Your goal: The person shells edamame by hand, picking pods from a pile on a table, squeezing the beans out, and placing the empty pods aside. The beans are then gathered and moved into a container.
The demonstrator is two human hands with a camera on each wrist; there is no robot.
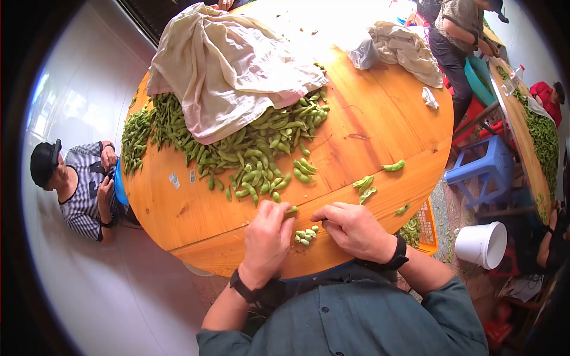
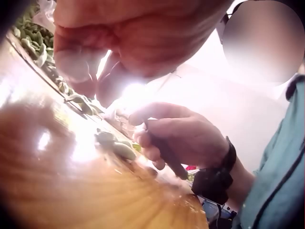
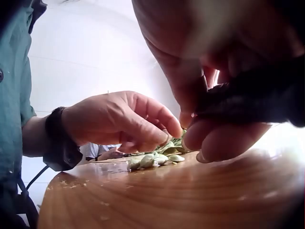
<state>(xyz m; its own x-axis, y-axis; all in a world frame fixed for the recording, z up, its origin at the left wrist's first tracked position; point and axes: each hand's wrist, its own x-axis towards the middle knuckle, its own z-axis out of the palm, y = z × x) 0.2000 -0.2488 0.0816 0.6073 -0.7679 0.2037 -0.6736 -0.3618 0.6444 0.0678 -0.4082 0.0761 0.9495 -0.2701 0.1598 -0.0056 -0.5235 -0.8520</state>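
Currently left hand (image 1: 267, 240) pinches a pod (image 1: 291, 209) at its fingertips; right hand (image 1: 354, 230) is curled round a dark tool (image 2: 167, 155). Shelled beans (image 1: 305, 235) sit between both. Keep the pinch tight, work over that pile.
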